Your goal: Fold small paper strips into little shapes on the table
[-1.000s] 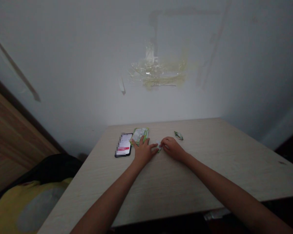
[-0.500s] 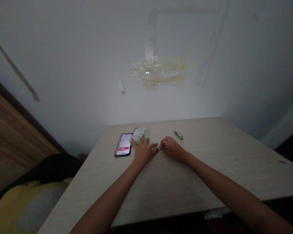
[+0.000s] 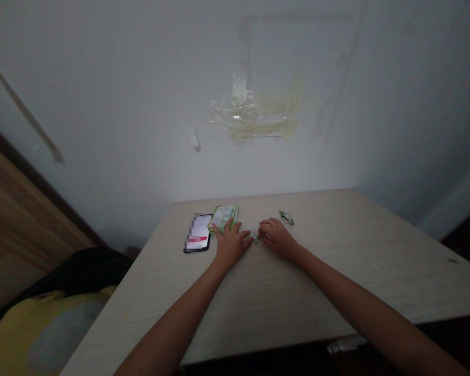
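Both my hands rest on a pale wooden table (image 3: 297,292) near its far edge. My left hand (image 3: 230,243) lies with fingers spread, thumb and forefinger pinching a small white-and-green wrapper (image 3: 254,237). My right hand (image 3: 276,237) is curled, its fingertips pinching the same wrapper from the right. The wrapper is mostly hidden between the fingers. A green-and-white packet (image 3: 224,216) lies just beyond my left fingertips.
A phone (image 3: 198,233) with a lit screen lies left of the packet. A small green wrapper scrap (image 3: 286,217) sits beyond my right hand. The table meets a white wall with old tape marks. A dark and yellow object (image 3: 50,324) is low at the left.
Almost nothing has moved. The hands have closed in slightly on the small wrapper, which shows less than before.
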`<state>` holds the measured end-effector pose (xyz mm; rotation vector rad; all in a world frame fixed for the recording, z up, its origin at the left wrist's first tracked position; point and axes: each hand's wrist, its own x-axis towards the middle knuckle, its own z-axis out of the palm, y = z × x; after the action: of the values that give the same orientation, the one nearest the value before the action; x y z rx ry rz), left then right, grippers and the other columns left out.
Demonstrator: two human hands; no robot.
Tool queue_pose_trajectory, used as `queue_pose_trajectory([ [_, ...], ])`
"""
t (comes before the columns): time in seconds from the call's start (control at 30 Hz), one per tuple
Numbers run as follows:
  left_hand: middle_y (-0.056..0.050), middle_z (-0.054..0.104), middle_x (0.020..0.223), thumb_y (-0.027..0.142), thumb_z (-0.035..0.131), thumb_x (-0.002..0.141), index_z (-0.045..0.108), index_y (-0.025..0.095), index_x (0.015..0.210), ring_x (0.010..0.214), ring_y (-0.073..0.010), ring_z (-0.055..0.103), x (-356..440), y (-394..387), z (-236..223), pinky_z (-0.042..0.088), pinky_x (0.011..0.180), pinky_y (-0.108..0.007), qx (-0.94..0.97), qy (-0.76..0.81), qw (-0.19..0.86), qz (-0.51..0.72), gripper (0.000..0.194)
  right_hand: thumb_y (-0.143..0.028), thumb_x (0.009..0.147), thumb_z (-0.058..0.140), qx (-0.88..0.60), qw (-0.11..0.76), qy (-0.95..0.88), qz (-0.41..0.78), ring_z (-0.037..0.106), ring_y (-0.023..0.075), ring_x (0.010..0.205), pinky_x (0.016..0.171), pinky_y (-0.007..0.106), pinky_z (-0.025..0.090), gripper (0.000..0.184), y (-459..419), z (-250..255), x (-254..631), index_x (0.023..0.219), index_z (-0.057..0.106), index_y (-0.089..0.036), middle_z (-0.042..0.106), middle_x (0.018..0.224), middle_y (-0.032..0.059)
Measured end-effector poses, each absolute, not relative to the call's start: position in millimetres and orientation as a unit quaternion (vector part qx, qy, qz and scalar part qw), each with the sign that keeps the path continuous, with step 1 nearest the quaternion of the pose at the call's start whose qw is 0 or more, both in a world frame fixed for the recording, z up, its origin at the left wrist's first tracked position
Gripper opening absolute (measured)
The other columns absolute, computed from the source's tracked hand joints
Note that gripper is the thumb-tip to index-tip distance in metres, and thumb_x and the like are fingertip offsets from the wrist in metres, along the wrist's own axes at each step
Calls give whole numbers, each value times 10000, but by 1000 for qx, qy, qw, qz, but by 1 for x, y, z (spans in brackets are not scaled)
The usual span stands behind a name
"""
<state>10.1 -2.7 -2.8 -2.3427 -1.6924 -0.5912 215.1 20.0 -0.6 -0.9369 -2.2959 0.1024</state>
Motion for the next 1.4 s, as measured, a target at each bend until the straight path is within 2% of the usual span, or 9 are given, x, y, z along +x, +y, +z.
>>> queue_pose_trajectory([
  [0.27,-1,632,1311,416,481,928,626,406,1194,1354,-297,406,8,-3,0,4,1070,-776,-831,-520,27,-193,303,-79,838,534,-353,320,-879,25,535,221,1015,1012,421,359,147,21,-1,214,889,606,-196,626,990,79],
  [0.43,17,644,1298,438,462,932,627,440,1182,1345,-306,420,7,-4,2,-22,1047,-797,-832,-524,31,-182,300,-79,841,519,-340,320,-883,31,526,218,991,955,379,391,140,21,-3,212,890,592,-188,618,972,78],
  [0.93,39,653,1285,428,505,908,624,478,1176,1355,-315,401,8,-3,4,-72,1032,-798,-827,-532,38,-178,297,-60,837,491,-267,313,-907,91,536,206,952,952,385,399,158,15,4,213,867,562,-198,617,937,64],
  [1.13,47,649,1289,420,497,906,622,499,1173,1364,-334,386,6,-3,4,-72,1018,-809,-827,-530,21,-186,305,-67,850,498,-256,312,-908,113,537,204,962,992,407,375,154,14,3,214,871,565,-204,615,948,55],
  [1.4,49,632,1313,438,487,914,618,500,1180,1372,-329,372,6,-4,5,-45,1030,-806,-824,-537,18,-178,302,-103,892,484,-235,307,-911,144,543,201,976,946,379,409,143,11,7,216,887,586,-204,618,953,57],
])
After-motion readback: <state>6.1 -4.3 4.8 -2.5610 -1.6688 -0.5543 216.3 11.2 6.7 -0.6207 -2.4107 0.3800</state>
